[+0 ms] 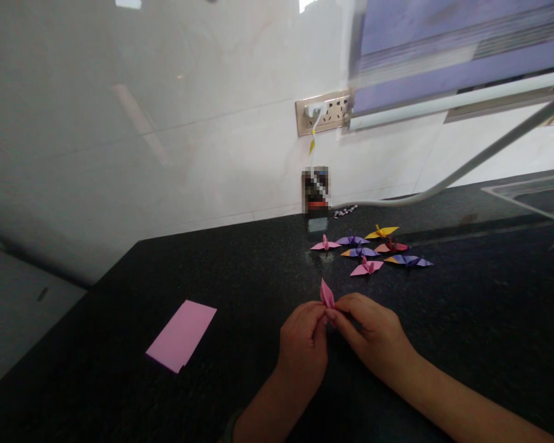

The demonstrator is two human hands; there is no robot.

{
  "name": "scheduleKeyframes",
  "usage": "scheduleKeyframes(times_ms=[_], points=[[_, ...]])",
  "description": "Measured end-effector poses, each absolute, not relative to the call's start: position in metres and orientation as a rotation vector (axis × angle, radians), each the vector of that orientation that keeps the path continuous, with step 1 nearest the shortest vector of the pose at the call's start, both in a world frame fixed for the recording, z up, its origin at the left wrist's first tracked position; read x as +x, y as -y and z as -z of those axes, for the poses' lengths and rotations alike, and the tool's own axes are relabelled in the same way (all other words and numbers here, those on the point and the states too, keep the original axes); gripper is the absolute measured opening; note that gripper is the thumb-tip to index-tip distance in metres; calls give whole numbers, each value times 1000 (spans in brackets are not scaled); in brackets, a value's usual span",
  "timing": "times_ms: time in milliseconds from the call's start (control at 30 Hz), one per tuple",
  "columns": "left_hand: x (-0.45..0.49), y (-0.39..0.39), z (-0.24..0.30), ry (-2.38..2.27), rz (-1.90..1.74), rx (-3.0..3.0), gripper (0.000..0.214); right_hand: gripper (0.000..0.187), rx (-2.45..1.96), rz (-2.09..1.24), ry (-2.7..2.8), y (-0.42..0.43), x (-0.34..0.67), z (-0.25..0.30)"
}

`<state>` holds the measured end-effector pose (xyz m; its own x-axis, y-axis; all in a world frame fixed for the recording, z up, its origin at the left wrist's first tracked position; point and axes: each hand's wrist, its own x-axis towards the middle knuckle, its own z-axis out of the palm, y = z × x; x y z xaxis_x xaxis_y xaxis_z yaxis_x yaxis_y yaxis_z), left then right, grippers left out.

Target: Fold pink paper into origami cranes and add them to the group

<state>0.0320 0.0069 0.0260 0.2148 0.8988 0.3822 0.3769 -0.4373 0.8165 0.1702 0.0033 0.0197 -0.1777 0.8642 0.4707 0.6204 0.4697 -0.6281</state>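
Observation:
My left hand [302, 344] and my right hand [372, 332] meet over the black countertop [240, 271], both pinching a small folded pink paper piece [327, 295] whose pointed tip sticks up between my fingertips. Beyond my hands lies a cluster of several finished paper cranes [372, 249] in pink, purple, yellow and red. A flat pink sheet of paper [181, 335] lies to the left of my hands.
A white tiled wall rises behind the counter, with a socket strip [324, 112] and a white plug and cable. A small dark object [317, 206] stands against the wall. A white hose [466, 163] runs rightwards toward a sink edge [526, 192].

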Motion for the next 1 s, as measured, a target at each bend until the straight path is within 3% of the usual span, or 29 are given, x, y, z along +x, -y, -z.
scheduleKeyframes(times_ms=[267,433,567,833,1000], points=[[31,-9,-21,-1218,-1203,1521,8,19,-1243,-617,1850,-3,169,-28],[31,-13,-26,-1001,-1097,1055,31,18,-1230,-742,1849,-4,171,-31],[31,-12,-29,-923,-1011,1057,20,18,-1213,-780,1843,-5,173,-30],[30,-11,-26,-1059,-1015,1265,25,17,-1230,-782,1843,-7,173,-26],[28,-11,-19,-1128,-987,1341,27,13,-1261,-1050,1613,-9,173,-21]])
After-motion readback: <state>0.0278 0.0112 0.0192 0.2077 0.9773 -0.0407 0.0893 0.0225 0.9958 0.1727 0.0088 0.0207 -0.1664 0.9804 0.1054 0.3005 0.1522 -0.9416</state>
